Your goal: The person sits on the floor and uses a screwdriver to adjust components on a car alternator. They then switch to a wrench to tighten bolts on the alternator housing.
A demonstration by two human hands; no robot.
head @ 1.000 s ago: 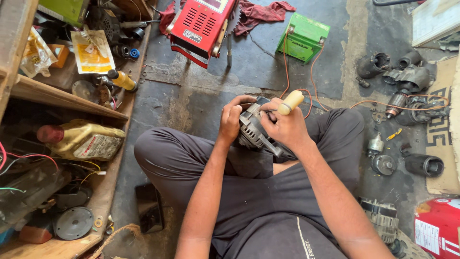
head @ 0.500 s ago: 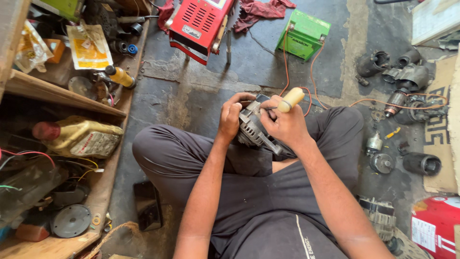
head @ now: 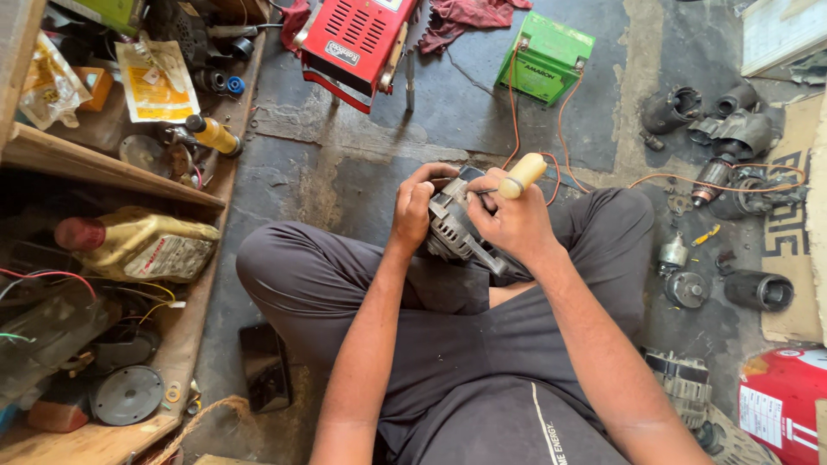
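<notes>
Far left, upper shelf: crinkled clear bag at the edge, yellow flat packet with a white panel beside it, small yellow bottle with black cap lying just right of that. Lower shelf: yellowish oil jug on its side, red cap pointing left, pale label facing up. Bottom left: round grey disc, black phone flat on the floor by the knee.

Centre: left hand curled closed around the left side of the alternator, fingers over its top. The alternator sits just above the lap, mid-frame, between both hands. Right hand closed on a screwdriver, pale wooden handle sticking up-right, tip against the alternator.

Top centre: red metal box, vented face, small label strip. Right of it a green battery, orange wires running down from it.

Right: dark motor housings scattered on the floor, cardboard at the edge. Bottom right corner: red container with white label.
</notes>
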